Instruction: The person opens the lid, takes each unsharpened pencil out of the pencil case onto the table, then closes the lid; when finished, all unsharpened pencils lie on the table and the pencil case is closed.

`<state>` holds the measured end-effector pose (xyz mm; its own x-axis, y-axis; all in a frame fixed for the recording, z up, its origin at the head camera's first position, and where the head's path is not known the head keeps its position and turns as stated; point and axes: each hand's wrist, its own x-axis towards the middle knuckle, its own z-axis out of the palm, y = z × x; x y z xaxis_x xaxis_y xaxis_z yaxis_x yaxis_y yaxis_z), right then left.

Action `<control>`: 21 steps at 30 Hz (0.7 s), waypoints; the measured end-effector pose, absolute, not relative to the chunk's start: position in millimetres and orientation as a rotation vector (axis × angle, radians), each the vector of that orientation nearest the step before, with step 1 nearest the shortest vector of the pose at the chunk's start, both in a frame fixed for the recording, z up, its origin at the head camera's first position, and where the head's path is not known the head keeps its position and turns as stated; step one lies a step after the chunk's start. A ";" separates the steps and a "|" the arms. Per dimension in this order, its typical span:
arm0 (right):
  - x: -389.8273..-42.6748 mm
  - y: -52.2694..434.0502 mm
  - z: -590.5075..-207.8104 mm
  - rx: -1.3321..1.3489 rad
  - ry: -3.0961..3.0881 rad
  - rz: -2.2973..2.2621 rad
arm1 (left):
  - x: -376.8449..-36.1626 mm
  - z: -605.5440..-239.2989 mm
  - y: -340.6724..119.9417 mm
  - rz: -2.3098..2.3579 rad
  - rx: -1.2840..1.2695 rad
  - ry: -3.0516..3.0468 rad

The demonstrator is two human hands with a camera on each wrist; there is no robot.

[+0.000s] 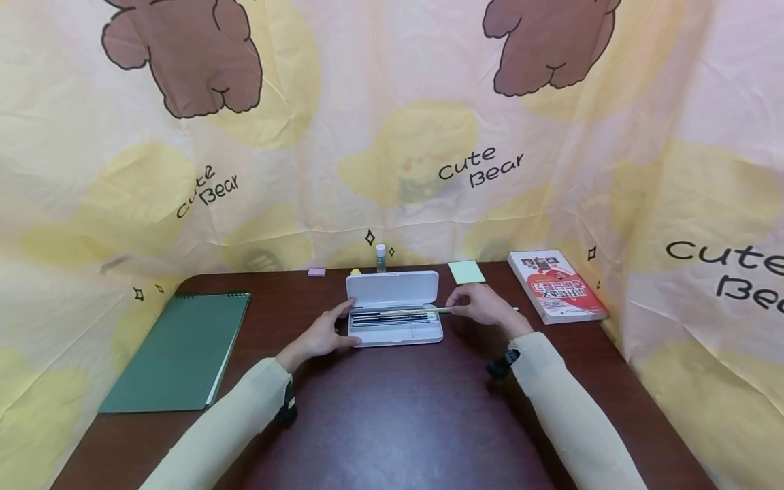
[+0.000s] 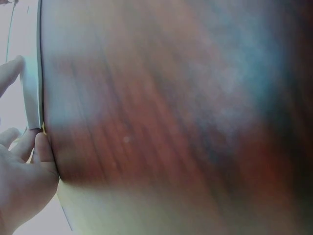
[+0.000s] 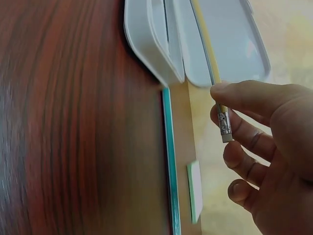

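A white pencil case [image 1: 395, 309] lies open near the far middle of the dark wooden table [image 1: 392, 415], its lid tipped back and dark pens or pencils lying in its tray; what each one is cannot be made out. The left hand [image 1: 324, 333] rests against the case's left end, thumb and fingers loosely spread along the rim, a wide grip that steadies it without closing round it. In the left wrist view the picture is blurred and only the fingertips [image 2: 34, 147] and a strip of the white rim [image 2: 32, 93] show at the edge.

The right hand [image 1: 484, 305] pinches a yellow pencil [image 1: 416, 312] near its eraser end, a narrow grip of thumb and forefinger. The pencil lies lengthwise over the open case. The right wrist view shows the metal ferrule [image 3: 225, 125] just below the thumb; the pencil's tip is out of sight there.

A green spiral notebook [image 1: 177, 350] lies at the left, well apart. A red and white book [image 1: 556, 286] lies at the right edge; its cover print is too small to read. Behind the case stand a small bottle [image 1: 381, 258], a pale green note pad [image 1: 466, 272] and a pink eraser [image 1: 316, 272]. The cloth backdrop [image 1: 392, 136] reads "Cute Bear" several times, the right one cut off by the frame
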<state>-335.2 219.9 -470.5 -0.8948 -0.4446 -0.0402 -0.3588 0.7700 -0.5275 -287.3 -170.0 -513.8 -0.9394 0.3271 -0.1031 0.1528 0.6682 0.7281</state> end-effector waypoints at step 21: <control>-329.6 315.3 -476.1 -0.375 2.782 -0.843 | -285.4 -512.4 -169.0 1.153 0.396 2.648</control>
